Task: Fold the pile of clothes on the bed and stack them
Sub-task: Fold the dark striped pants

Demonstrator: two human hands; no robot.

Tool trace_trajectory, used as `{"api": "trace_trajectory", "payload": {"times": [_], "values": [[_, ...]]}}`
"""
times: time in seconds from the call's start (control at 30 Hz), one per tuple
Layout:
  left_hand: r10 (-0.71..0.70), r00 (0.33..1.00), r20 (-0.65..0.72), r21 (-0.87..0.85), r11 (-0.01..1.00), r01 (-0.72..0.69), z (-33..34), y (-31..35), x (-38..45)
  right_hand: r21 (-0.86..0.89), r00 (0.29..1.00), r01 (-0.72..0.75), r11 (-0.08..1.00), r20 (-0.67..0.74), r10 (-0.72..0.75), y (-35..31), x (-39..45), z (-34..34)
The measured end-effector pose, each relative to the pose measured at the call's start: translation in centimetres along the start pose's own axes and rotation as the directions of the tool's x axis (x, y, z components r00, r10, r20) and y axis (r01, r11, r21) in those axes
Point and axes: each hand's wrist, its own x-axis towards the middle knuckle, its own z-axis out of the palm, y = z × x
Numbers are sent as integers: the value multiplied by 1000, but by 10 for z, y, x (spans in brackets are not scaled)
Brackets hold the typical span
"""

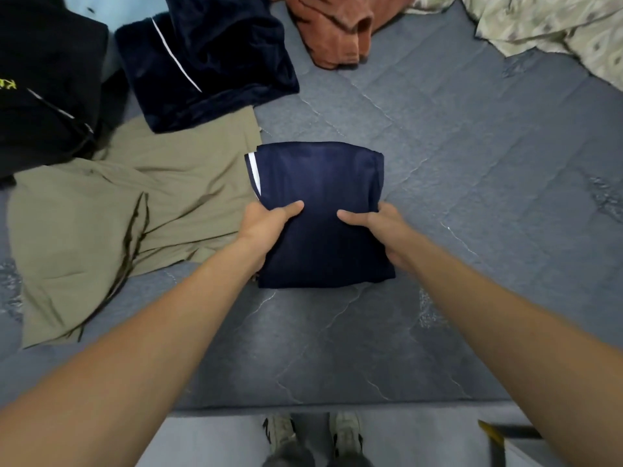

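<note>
A folded navy garment (320, 183) with a white stripe at its left edge sits in the middle of the grey quilted bed (455, 146). My left hand (266, 224) grips its left side, thumb on top and fingers underneath. My right hand (377, 227) grips its right side the same way. To the left lie unfolded khaki trousers (118, 224). Behind them are a dark navy velvet garment (215, 62) with a white line and a black garment (43, 79) with yellow lettering.
A crumpled rust-orange garment (337, 28) lies at the back. A pale patterned blanket (556, 28) fills the far right corner. The bed's near edge runs along the bottom, with my shoes (313, 433) on the floor below it.
</note>
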Motion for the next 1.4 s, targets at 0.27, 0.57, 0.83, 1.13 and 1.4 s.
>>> {"api": "trace_trajectory", "payload": {"times": [0.27, 0.57, 0.83, 1.13, 1.4], "values": [[-52, 965, 257, -220, 969, 111, -45, 16, -85, 100, 987, 84, 991, 125, -97, -11, -72, 14], [125, 975, 186, -283, 957, -69, -160, 100, -218, 165, 944, 134, 977, 280, -177, -100, -205, 87], [215, 976, -38, -366, 906, -214, -339, 79, -278, 150, 884, 178, 973, 410, -225, -146, -267, 263], [206, 920, -333, -349, 880, -323, -622, -7, -324, 100, 801, 168, 981, 566, -195, -109, -308, 565], [162, 878, -450, -254, 919, -300, -818, -36, -315, 41, 775, 186, 982, 608, -172, -104, -310, 772]]}}
